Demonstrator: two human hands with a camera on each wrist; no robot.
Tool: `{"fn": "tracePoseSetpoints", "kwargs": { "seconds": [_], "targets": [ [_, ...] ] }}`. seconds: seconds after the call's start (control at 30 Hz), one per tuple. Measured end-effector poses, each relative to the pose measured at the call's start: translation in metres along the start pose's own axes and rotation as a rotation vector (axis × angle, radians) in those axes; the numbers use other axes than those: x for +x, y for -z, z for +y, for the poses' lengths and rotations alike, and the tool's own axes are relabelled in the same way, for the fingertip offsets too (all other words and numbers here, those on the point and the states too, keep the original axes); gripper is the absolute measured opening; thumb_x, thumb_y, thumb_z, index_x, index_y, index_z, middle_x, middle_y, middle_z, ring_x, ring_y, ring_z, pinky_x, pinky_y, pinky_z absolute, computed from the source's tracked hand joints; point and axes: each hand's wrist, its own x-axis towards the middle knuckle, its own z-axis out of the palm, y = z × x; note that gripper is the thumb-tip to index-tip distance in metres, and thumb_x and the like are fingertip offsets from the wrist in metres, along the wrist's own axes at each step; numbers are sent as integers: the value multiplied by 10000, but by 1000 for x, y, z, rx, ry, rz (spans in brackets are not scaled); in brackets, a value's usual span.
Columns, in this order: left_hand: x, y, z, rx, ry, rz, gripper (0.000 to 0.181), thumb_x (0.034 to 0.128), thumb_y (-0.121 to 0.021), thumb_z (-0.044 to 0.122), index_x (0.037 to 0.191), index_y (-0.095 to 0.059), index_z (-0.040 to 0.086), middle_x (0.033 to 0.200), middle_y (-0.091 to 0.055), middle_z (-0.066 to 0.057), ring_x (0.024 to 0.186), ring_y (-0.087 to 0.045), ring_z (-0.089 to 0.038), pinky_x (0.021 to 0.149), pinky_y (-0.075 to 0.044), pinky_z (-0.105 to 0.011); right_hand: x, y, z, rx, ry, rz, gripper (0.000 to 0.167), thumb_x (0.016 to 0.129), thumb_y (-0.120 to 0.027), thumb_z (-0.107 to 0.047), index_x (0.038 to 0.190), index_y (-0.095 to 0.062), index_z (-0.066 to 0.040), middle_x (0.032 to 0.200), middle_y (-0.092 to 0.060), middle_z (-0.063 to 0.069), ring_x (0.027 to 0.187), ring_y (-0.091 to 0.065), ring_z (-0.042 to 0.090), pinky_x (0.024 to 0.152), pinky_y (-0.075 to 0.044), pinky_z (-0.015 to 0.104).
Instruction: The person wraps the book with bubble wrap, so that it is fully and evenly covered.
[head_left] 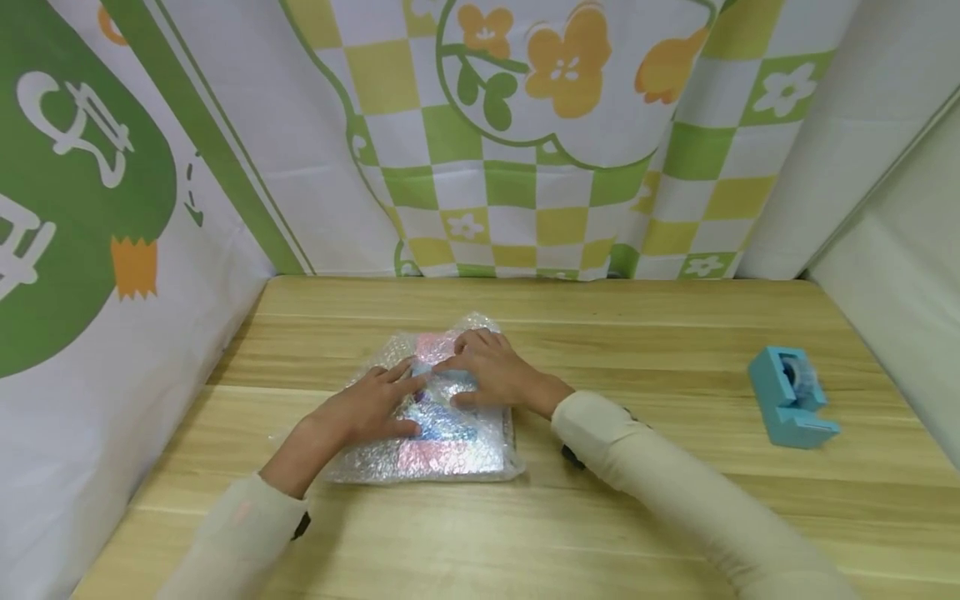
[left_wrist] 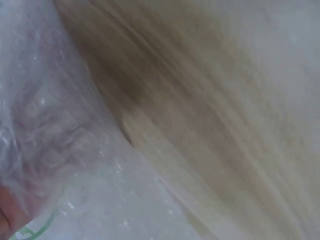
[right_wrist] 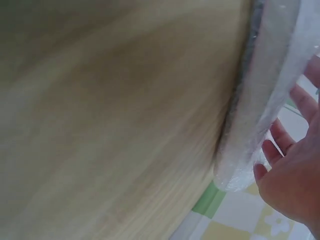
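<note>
A flat package in clear bubble wrap (head_left: 450,458) lies on the wooden table, pink and blue colours showing through it. My left hand (head_left: 367,410) rests on its left part, fingers spread. On the upper right part lies my right hand (head_left: 491,371), its fingers extended over the wrap. Bubble wrap (left_wrist: 55,125) fills the left side of the left wrist view, with a bit of the hand at the lower left corner. In the right wrist view the wrapped edge (right_wrist: 260,95) runs beside my right hand (right_wrist: 295,165), whose fingers are slightly bent.
A blue tape dispenser (head_left: 787,408) with a roll of clear tape stands at the right of the wooden table (head_left: 637,517). Behind the table hangs a checkered, flower-patterned cloth (head_left: 510,183). White and green cloth (head_left: 202,333) borders the left side.
</note>
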Motion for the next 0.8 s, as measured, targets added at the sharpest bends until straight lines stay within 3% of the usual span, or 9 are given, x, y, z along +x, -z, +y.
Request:
{"fn": "tracePoseSetpoints", "kwargs": {
  "seconds": [0.1, 0.27, 0.43, 0.57, 0.67, 0.8],
  "targets": [
    [-3, -4, -3, -39, -30, 44, 782, 913, -687, 499, 1560, -375, 191, 1597, -238, -233, 1326, -368, -562, 1007, -396, -652, 0, -2, 1, -18, 17, -6, 536, 913, -714, -437, 1393, -603, -226, 1424, -446, 160, 1333, -371, 329, 1124, -253, 553],
    [-12, -10, -11, -99, -41, 148, 694, 950, -678, 408, 1527, -426, 114, 1518, -358, -297, 1328, -398, -525, 1034, -378, -635, 2, -2, 3, -16, 27, -34, 547, 928, -693, -436, 1410, -577, -204, 1482, -409, 193, 1382, -335, 366, 1144, -252, 544],
    [-28, -13, -19, -52, 80, 295, 635, 979, -662, 315, 1510, -429, 57, 1444, -474, -278, 1322, -428, -487, 1039, -376, -629, 1, 2, 3, -12, 17, -54, 546, 934, -684, -432, 1409, -569, -186, 1492, -394, 212, 1381, -328, 401, 1105, -326, 554],
    [-39, -14, -26, -71, 209, 404, 597, 951, -701, 241, 1448, -484, -8, 1308, -576, -304, 1208, -535, -488, 951, -462, -614, 0, 4, 3, -22, 5, -68, 536, 942, -677, -417, 1411, -563, -181, 1496, -386, 218, 1383, -322, 413, 1080, -361, 563],
    [-49, -16, -32, -100, 305, 447, 571, 921, -728, 199, 1395, -527, -49, 1188, -625, -324, 1103, -591, -499, 867, -502, -613, 1, 3, 2, -23, 4, -76, 534, 953, -657, -418, 1422, -551, -186, 1505, -371, 216, 1385, -315, 415, 1054, -396, 556],
    [-63, -18, -38, -138, 395, 449, 534, 910, -726, 180, 1342, -556, -84, 1079, -654, -321, 1027, -603, -502, 833, -498, -617, 2, 1, 1, -18, 10, -84, 538, 961, -641, -423, 1439, -539, -199, 1515, -358, 213, 1388, -309, 411, 1027, -427, 546]
  ]
}}
